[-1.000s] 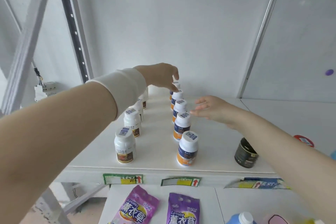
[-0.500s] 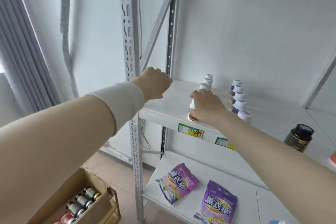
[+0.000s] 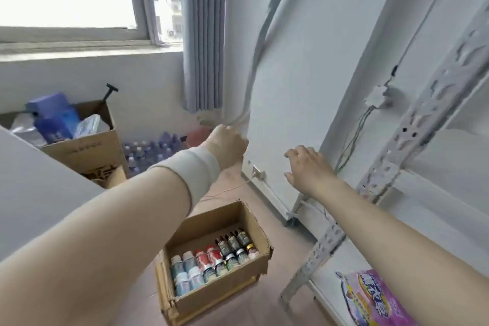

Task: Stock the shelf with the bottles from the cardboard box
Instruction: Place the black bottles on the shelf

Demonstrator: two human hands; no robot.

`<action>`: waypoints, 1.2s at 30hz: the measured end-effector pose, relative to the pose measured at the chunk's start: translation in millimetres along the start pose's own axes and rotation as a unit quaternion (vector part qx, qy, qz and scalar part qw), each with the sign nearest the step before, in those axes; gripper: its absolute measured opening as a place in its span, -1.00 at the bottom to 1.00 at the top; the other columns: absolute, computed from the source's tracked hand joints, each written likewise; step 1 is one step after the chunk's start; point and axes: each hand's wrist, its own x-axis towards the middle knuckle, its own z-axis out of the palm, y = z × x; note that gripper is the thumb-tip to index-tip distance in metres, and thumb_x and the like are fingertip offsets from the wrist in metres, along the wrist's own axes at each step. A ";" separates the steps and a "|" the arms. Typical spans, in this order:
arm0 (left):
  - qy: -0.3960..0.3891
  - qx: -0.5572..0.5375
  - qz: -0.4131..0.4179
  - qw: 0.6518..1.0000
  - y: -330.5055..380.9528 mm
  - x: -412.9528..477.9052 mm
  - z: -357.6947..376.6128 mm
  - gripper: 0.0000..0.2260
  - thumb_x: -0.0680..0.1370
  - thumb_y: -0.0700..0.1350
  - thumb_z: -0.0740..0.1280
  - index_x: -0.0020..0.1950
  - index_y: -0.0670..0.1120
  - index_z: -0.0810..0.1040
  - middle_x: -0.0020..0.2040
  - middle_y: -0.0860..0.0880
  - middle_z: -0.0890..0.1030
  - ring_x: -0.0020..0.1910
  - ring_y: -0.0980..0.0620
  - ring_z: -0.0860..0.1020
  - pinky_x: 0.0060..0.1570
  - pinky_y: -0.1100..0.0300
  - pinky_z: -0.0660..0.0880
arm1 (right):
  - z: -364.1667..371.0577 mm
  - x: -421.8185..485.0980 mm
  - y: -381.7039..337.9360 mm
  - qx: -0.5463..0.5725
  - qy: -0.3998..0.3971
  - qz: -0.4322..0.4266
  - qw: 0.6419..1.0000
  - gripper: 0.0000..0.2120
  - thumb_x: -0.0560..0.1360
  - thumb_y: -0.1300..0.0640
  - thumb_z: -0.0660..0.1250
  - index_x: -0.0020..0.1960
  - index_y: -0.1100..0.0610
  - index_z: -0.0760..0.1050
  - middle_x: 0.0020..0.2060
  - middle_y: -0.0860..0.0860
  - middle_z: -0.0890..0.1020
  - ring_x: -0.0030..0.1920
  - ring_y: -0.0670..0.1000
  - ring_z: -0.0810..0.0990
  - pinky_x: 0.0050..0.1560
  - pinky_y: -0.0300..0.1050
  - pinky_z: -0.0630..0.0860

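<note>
The open cardboard box [image 3: 219,296] stands on the floor, and the bottles [image 3: 211,262] stand upright inside it in close rows, filling the part of it nearer the front wall. At the box's left end are pale bottles with white caps, in its middle a few red ones, and at its right end small dark ones with dark caps. The back part of the box shows bare cardboard. Above the box and a little to its right, the right hand [image 3: 307,167] hangs in the air with fingers spread and loose, holding nothing. Above the box and slightly left of that, the left hand [image 3: 227,145] shows only its back. Its fingers fold out of sight, so I cannot tell what the grip is. The shelf [image 3: 420,119] rises to the right of the box, with a purple bag [image 3: 370,299] lying on its low board. Beyond the box to the left stands a larger carton [image 3: 87,151] holding blue packs [image 3: 53,119] and clear-wrapped goods, with a pack of water bottles [image 3: 150,151] beside it.
</note>
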 end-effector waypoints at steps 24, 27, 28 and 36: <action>-0.451 -0.556 -0.268 0.645 158.1 83.6 470.3 -0.56 0.57 0.08 0.23 0.36 -0.10 0.30 0.29 -0.09 0.48 0.23 -0.10 0.49 0.10 0.07 0.43 | 460.3 197.2 -85.3 0.071 -0.402 -0.130 0.903 -0.45 0.52 -0.09 0.24 0.42 0.13 0.21 0.34 0.10 0.37 0.35 0.12 0.32 0.31 -0.06 0.29; -0.421 -0.632 -0.343 0.554 173.5 103.9 514.2 -0.47 0.56 0.11 0.24 0.44 -0.09 0.23 0.36 -0.07 0.45 0.26 -0.09 0.49 0.18 0.05 0.45 | 503.6 225.2 -93.9 0.108 -0.375 -0.131 0.911 -0.38 0.50 -0.11 0.28 0.44 0.11 0.19 0.36 0.08 0.35 0.38 0.10 0.28 0.35 -0.07 0.23; -0.407 -0.648 -0.368 0.528 178.0 110.3 525.8 -0.45 0.55 0.13 0.24 0.45 -0.10 0.21 0.37 -0.08 0.45 0.25 -0.10 0.50 0.18 0.03 0.48 | 516.5 233.2 -95.6 0.103 -0.372 -0.140 0.912 -0.35 0.48 -0.14 0.29 0.45 0.11 0.18 0.36 0.08 0.35 0.38 0.10 0.28 0.36 -0.06 0.22; -0.363 -0.685 -0.416 0.475 202.6 138.8 567.6 -0.46 0.54 0.10 0.29 0.40 -0.17 0.32 0.37 -0.12 0.44 0.33 -0.08 0.42 0.28 0.13 0.35 | 566.3 254.0 -94.5 0.031 -0.433 -0.198 0.879 -0.23 0.34 -0.30 0.36 0.40 0.06 0.23 0.31 0.08 0.42 0.32 0.16 0.33 0.29 0.03 0.25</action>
